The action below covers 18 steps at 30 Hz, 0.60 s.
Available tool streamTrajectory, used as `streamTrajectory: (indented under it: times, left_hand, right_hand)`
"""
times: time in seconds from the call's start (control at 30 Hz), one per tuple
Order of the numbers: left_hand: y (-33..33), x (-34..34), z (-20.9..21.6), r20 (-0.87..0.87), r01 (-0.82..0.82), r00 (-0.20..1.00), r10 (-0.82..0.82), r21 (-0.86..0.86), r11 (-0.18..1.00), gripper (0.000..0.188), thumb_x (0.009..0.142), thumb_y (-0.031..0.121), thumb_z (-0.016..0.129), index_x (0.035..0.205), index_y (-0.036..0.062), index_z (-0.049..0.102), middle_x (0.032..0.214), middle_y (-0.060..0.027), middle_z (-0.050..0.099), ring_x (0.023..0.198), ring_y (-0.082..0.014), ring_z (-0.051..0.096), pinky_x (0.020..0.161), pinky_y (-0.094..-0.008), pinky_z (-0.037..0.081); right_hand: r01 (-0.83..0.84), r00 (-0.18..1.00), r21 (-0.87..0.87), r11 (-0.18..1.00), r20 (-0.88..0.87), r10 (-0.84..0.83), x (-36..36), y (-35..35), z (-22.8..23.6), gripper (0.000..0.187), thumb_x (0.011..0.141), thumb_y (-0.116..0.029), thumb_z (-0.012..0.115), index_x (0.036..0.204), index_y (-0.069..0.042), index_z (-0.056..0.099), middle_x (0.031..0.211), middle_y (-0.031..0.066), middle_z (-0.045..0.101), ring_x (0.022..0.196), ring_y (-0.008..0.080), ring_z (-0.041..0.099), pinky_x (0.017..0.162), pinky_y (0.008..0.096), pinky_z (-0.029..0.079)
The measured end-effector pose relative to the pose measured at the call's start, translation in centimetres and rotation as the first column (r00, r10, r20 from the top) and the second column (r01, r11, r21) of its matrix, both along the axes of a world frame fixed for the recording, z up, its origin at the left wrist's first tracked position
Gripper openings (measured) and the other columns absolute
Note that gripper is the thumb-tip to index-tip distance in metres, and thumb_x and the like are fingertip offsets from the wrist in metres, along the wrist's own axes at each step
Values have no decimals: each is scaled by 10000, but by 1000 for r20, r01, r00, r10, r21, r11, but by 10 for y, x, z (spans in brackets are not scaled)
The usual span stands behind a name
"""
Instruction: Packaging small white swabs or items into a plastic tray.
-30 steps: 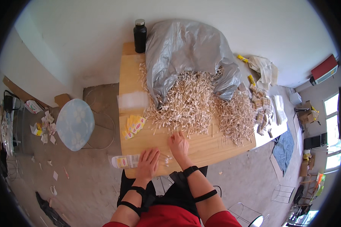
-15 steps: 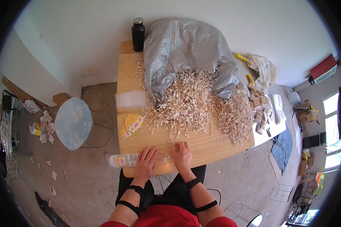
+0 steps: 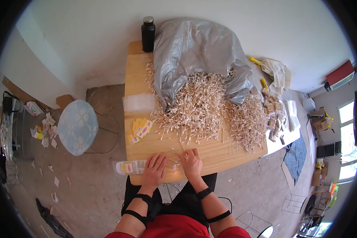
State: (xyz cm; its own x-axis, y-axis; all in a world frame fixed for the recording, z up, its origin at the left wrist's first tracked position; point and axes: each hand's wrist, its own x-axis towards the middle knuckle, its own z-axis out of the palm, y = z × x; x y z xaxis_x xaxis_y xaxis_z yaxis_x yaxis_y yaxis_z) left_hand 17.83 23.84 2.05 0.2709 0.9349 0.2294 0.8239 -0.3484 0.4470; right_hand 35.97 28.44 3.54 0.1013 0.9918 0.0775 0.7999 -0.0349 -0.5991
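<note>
My left hand (image 3: 154, 168) lies flat with its fingers out on a clear plastic bag (image 3: 137, 167) near the table's front edge. A yellow and white label card (image 3: 126, 167) shows inside the bag's left end. Several loose cotton swabs (image 3: 173, 162) lie at the bag's right end, between my hands. Just right of them, my right hand (image 3: 191, 163) has its thumb and fingers pinched together, with thin swab sticks showing at the fingertips. How many it holds is hidden. Beyond it spreads a large heap of cotton swabs (image 3: 200, 109).
A big grey plastic bag (image 3: 198, 45) lies open over the heap's far side. Yellow label cards (image 3: 141, 129) and a stack of clear bags (image 3: 139, 103) are at left. A black bottle (image 3: 148, 35) stands behind. Small bundles (image 3: 274, 111) lie right; a round stool (image 3: 78, 127) stands left.
The table appears shifted slightly right in the picture. My left hand stays flat on the bag, and my right hand keeps its pinch with only a small movement at the fingertips.
</note>
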Motion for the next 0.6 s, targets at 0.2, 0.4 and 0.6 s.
streamTrajectory:
  times: [0.2,0.4,0.6]
  left_hand:
    - [0,1,2,-24,0,1000,0,2,1000,480,872,129,607,1347,67,565,1442,-51,518,1366,-254,429,1151,-434,328]
    - [0,0,-1,-5,0,1000,0,1,1000,473,869,121,615,1336,63,567,1424,-63,531,1343,-280,453,1144,-462,330]
    - [1,2,1,3,-1,1000,1,4,1000,478,868,120,613,1340,64,563,1423,-64,533,1334,-285,463,1143,-468,332]
  right_hand:
    - [49,990,-44,998,-132,-55,8,7,-3,117,817,-163,709,890,-81,665,888,98,628,792,353,640,653,454,509]
    - [-68,997,38,997,31,67,1,12,3,142,796,-173,744,866,-66,682,927,97,638,823,309,650,702,425,513]
    - [-157,984,182,971,116,137,1,15,-6,91,774,-146,738,825,-88,691,907,83,636,832,295,642,728,424,513]
